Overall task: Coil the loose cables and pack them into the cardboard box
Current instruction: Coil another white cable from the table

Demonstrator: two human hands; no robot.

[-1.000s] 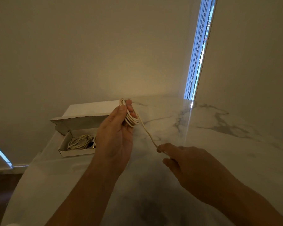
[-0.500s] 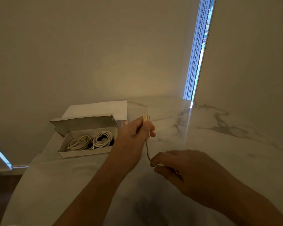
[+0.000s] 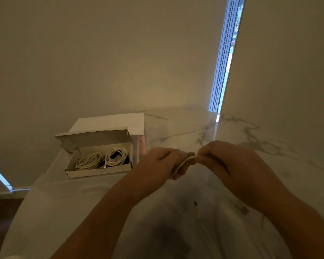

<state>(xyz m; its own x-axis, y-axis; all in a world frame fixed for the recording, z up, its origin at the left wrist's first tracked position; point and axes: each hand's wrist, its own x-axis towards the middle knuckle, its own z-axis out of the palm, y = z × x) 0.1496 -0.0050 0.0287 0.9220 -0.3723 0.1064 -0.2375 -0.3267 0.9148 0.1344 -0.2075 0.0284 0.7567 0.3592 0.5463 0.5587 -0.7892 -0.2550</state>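
Observation:
My left hand [image 3: 163, 161] grips a small bundle of coiled white cable [image 3: 185, 161] above the marble table. My right hand [image 3: 226, 161] meets it from the right and pinches the cable at the bundle's top end. Most of the coil is hidden inside my fingers. A loose cable end [image 3: 197, 209] lies blurred on the table below my hands. The open cardboard box [image 3: 99, 171] stands to the left with its lid up. Inside it lie two coiled white cables [image 3: 103, 158] and something dark.
A white flat packet [image 3: 112, 120] lies behind the box against the wall. The marble table [image 3: 260, 146] reaches to the wall corner, where a narrow window strip with bead chains [image 3: 224, 58] runs down. The table's left edge curves off toward a dark floor [image 3: 0, 212].
My left hand has come down and to the right with the coil, uncovering the box. My right hand rose from the trailing cable and closed in on the bundle.

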